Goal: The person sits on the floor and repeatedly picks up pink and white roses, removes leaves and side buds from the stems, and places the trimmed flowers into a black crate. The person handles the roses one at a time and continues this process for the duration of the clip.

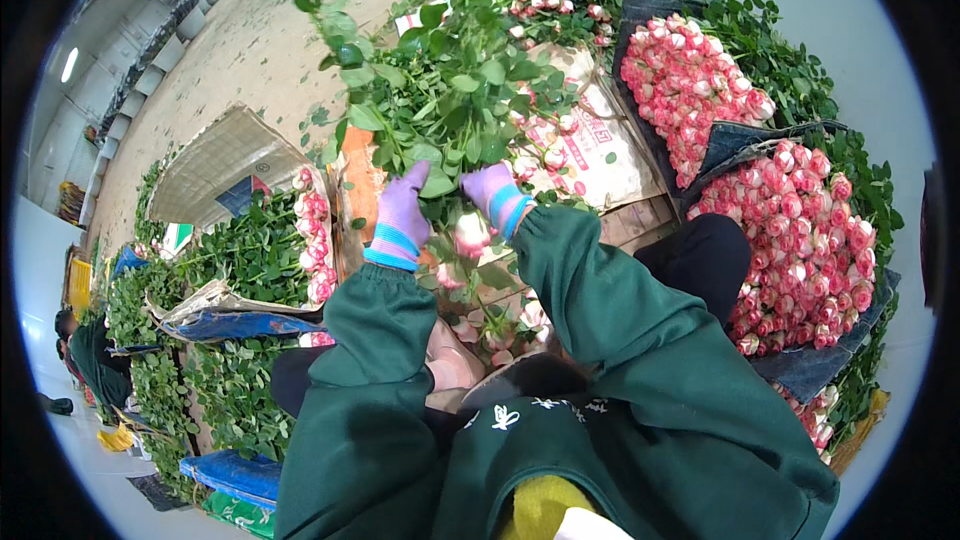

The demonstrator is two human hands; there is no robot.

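My left hand (403, 206), in a purple knit glove with a blue-striped cuff, closes on leafy rose stems (439, 181). My right hand (491, 193), gloved alike, is curled around the stems just to the right. Leaves partly hide the fingertips of both. Below the hands hangs a pink-and-white rose bloom (472, 234), its head towards me. Beyond them spreads a heap of leafy rose stems (450, 82), some blurred at its upper left. More loose rose blooms (534, 315) lie between my legs.
Dense bundles of pink roses (799, 240) in dark wraps (806, 367) stand to my right. On the left are wrapped rose bundles (315, 240) and a raised wrapping sheet (225, 165). A printed cardboard sheet (600, 142) lies ahead. Another person (97, 360) is at far left.
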